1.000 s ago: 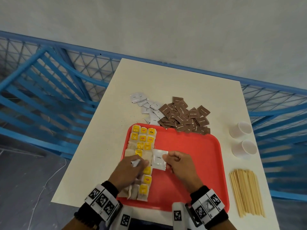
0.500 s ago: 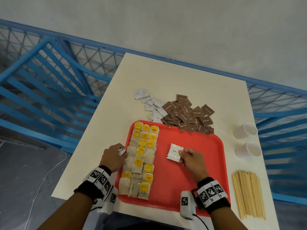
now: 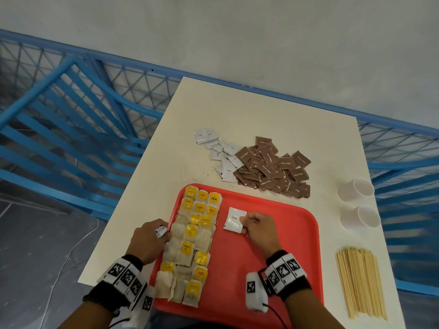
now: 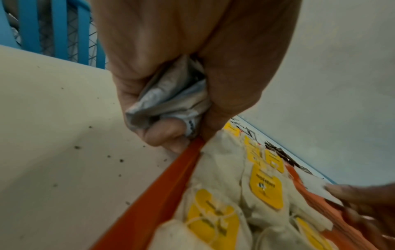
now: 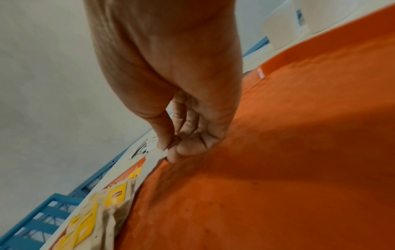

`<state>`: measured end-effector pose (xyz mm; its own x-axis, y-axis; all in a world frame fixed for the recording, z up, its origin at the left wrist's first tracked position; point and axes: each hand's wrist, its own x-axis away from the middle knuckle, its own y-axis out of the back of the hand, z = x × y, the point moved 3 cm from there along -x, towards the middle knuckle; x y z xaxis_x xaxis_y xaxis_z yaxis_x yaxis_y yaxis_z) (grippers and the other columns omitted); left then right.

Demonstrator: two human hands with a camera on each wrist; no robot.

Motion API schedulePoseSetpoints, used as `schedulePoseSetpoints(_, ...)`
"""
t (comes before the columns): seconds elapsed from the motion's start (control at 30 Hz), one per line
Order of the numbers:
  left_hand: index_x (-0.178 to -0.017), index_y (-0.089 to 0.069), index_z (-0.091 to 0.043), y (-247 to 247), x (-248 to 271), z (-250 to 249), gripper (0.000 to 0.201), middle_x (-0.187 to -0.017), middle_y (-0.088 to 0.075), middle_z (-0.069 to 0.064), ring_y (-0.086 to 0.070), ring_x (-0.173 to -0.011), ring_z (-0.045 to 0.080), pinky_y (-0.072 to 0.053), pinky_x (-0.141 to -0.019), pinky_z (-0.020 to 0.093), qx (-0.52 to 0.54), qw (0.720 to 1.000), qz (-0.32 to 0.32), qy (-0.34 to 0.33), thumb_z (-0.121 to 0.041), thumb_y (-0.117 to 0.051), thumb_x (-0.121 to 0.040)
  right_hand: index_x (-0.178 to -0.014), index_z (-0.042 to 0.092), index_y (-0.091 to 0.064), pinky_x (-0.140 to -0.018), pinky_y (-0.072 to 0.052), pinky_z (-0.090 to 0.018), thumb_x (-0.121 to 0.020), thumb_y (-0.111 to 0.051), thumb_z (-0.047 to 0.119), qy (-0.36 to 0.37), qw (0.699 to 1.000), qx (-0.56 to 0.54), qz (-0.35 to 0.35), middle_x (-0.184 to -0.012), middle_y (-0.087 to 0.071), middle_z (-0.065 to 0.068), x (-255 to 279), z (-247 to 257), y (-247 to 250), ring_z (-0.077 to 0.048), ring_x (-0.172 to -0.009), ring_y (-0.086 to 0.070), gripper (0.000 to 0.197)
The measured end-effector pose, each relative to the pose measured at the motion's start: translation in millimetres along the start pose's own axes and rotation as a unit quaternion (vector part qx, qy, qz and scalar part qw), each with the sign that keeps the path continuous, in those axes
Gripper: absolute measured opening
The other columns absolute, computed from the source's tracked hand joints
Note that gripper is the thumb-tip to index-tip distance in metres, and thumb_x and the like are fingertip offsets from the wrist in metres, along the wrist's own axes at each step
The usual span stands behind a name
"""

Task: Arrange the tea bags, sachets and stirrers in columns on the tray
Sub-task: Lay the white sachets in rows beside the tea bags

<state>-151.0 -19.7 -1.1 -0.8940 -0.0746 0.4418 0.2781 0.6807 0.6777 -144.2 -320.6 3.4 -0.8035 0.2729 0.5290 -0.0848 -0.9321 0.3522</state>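
A red tray (image 3: pixel 273 269) lies at the table's near edge. Tea bags with yellow tags (image 3: pixel 192 241) fill its left side in columns. My right hand (image 3: pixel 257 227) pinches a white coffee sachet (image 3: pixel 234 219) by its corner, low over the tray beside the tea bags; the pinch shows in the right wrist view (image 5: pixel 169 148). My left hand (image 3: pixel 152 241) rests at the tray's left rim (image 4: pixel 171 170), fingers curled round crumpled white sachets (image 4: pixel 169 98). Beyond the tray lie loose white sachets (image 3: pixel 221 153) and a heap of brown sugar sachets (image 3: pixel 273 167). Wooden stirrers (image 3: pixel 361 283) lie right of the tray.
Two white paper cups (image 3: pixel 356 188) (image 3: pixel 361 217) stand on the table (image 3: pixel 249 119) at the right, beyond the stirrers. A blue metal railing (image 3: pixel 71 129) runs along the table's left and far sides. Dark specks dot the table left of the tray.
My right hand has carried the white sachet away from me and to the right, over bare tray. My left hand has drawn back from the tea bags to the tray's left rim.
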Motion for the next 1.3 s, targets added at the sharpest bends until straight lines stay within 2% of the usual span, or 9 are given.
schedulePoseSetpoints(0.1,-0.082,-0.069,-0.017,0.3,-0.6,-0.9,0.008,-0.078,-0.069,-0.002,-0.063,-0.076,0.02,-0.04,-0.065,0.027,-0.001,1.0,-0.002,0.0,-0.01,-0.07,-0.086,-0.072,0.01,-0.069,-0.05,-0.044,-0.016,-0.088,-0.069,0.012,0.027,0.999,0.034,-0.022,-0.059,-0.064,-0.002,-23.9,15.0,-11.3,-0.005,-0.048,-0.054,0.016)
schedulePoseSetpoints(0.23,-0.082,-0.07,-0.018,1.4,-1.9,-1.6,0.011,-0.073,-0.068,-0.007,-0.061,-0.067,0.008,-0.037,-0.054,0.012,-0.001,1.0,0.004,-0.004,-0.008,-0.069,-0.087,-0.074,0.015,-0.069,-0.064,-0.049,-0.02,-0.084,-0.073,0.022,0.027,0.995,0.082,-0.058,-0.068,-0.069,0.001,-45.7,18.1,-17.5,-0.013,-0.067,-0.065,0.013)
schedulePoseSetpoints(0.37,-0.077,-0.067,-0.02,1.1,-2.1,-3.0,0.017,-0.071,-0.066,-0.01,-0.058,-0.063,0.002,-0.038,-0.05,0.005,0.003,1.0,0.011,-0.004,-0.005,-0.067,-0.086,-0.082,0.014,-0.061,-0.076,-0.05,-0.032,-0.084,-0.072,0.027,0.042,0.985,0.131,-0.103,-0.081,-0.066,0.004,-43.1,17.9,-16.6,-0.02,-0.085,-0.062,0.018)
schedulePoseSetpoints(0.53,-0.072,-0.065,-0.025,-0.3,-3.9,0.9,0.022,-0.072,-0.069,-0.007,-0.064,-0.07,0.012,-0.04,-0.057,0.016,0.007,1.0,0.009,0.001,-0.008,-0.07,-0.085,-0.097,0.016,-0.052,-0.078,-0.047,-0.035,-0.082,-0.074,0.036,0.071,0.974,0.201,-0.071,-0.094,-0.063,0.0,-34.7,12.8,-30.1,-0.021,-0.091,-0.056,0.033)
schedulePoseSetpoints(1.03,-0.081,-0.066,-0.022,-3.5,-2.2,-3.3,0.011,-0.081,-0.069,-0.003,-0.061,-0.073,0.013,-0.035,-0.057,0.01,0.01,1.0,0.007,0.0,-0.014,-0.071,-0.088,-0.102,0.016,-0.057,-0.084,-0.048,-0.036,-0.083,-0.073,0.038,0.066,0.973,0.207,-0.082,-0.102,-0.063,0.002,-37.1,17.5,-36.3,-0.022,-0.098,-0.056,0.033)
schedulePoseSetpoints(1.1,-0.085,-0.068,-0.019,-1.8,-2.1,-3.1,0.006,-0.082,-0.069,-0.003,-0.061,-0.075,0.015,-0.038,-0.06,0.014,0.01,1.0,0.009,0.001,-0.019,-0.074,-0.087,-0.098,0.017,-0.058,-0.083,-0.048,-0.035,-0.084,-0.07,0.039,0.07,0.979,0.175,-0.08,-0.098,-0.063,0.004,-35.6,18.9,-32.3,-0.02,-0.097,-0.058,0.029)
schedulePoseSetpoints(1.2,-0.088,-0.068,-0.019,12.4,-0.5,2.5,0.016,-0.08,-0.07,-0.002,-0.065,-0.069,0.018,-0.054,-0.069,0.031,0.037,0.999,-0.005,0.023,-0.032,-0.075,-0.086,-0.095,0.02,-0.06,-0.084,-0.048,-0.033,-0.089,-0.064,0.034,0.085,0.984,0.138,-0.079,-0.094,-0.065,0.007,-27.7,22.8,-19.6,-0.016,-0.093,-0.06,0.016)
schedulePoseSetpoints(1.23,-0.088,-0.067,-0.02,22.2,1.7,2.3,0.021,-0.08,-0.07,0.0,-0.065,-0.068,0.019,-0.057,-0.068,0.035,0.047,0.998,-0.014,0.028,-0.039,-0.073,-0.087,-0.093,0.021,-0.061,-0.084,-0.049,-0.033,-0.09,-0.064,0.031,0.097,0.982,0.14,-0.08,-0.092,-0.065,0.008,-23.0,25.1,-13.2,-0.014,-0.09,-0.061,0.012)
schedulePoseSetpoints(1.3,-0.094,-0.066,-0.018,42.8,8.3,-5.7,0.04,-0.08,-0.071,0.006,-0.065,-0.063,0.019,-0.053,-0.054,0.032,0.14,0.989,-0.001,0.044,-0.056,-0.069,-0.083,-0.088,0.021,-0.062,-0.075,-0.047,-0.026,-0.091,-0.064,0.024,0.139,0.976,0.153,-0.07,-0.082,-0.063,0.009,-8.8,33.7,-1.3,-0.004,-0.075,-0.057,0.005)
